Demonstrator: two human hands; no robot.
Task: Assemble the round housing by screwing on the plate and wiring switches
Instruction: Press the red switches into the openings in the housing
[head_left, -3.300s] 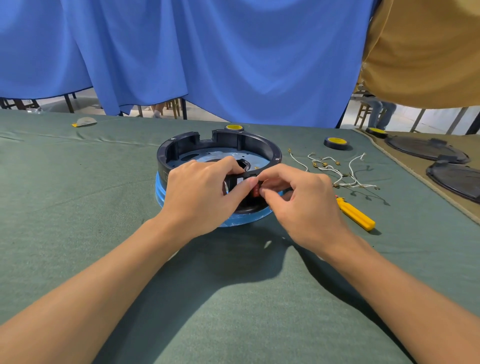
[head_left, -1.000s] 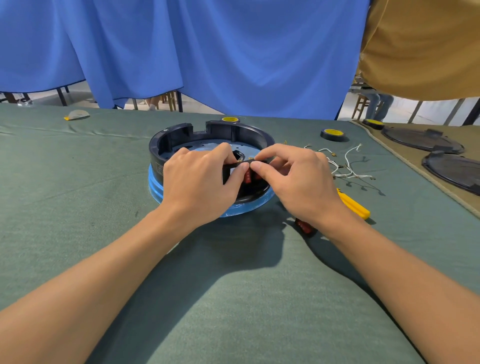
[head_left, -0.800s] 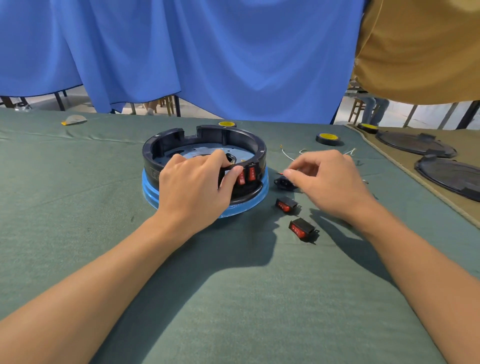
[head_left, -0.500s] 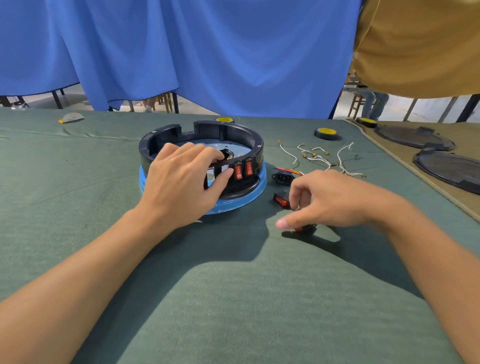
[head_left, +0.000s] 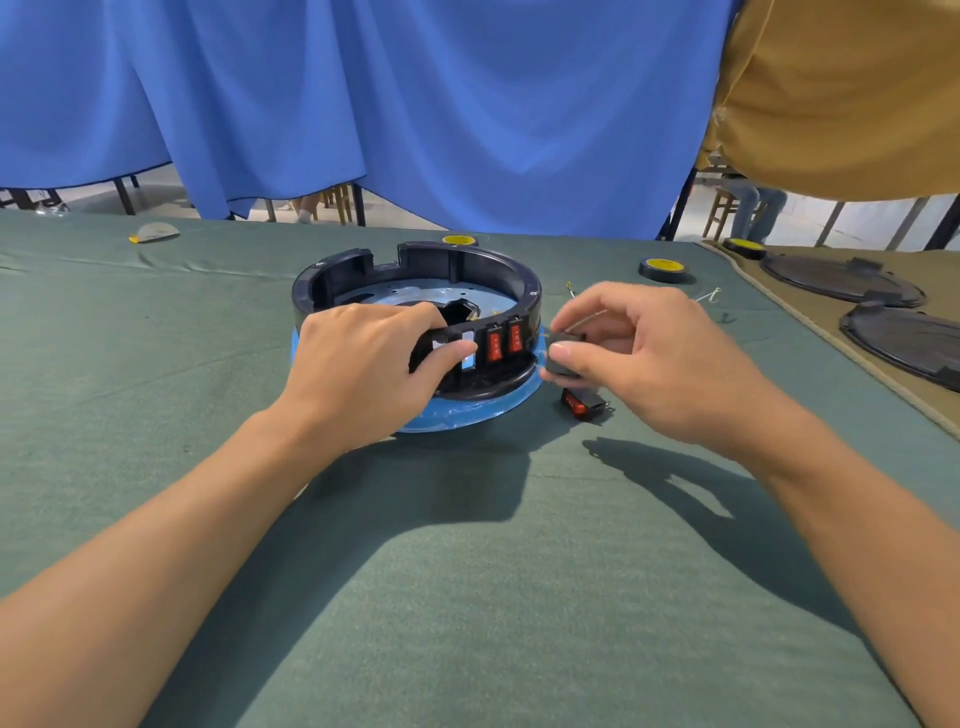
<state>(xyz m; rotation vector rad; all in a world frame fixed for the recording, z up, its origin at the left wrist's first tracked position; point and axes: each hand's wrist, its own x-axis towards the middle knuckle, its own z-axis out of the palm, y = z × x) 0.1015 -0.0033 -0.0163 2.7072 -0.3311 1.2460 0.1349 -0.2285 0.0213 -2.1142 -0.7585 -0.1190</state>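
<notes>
Head view, left hand gripping round housing, right hand pinching likely a switch

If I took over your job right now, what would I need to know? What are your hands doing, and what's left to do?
Left hand: grips the front wall of the round housing, thumb beside an empty slot.
Right hand: fingers pinch a black switch just right of the housing.
Done: two red rocker switches sit in the wall.
Left: fit the held switch, then the loose switch lying on the green cloth, then do the wiring. Whether the metal plate inside is screwed down can't be told.
</notes>
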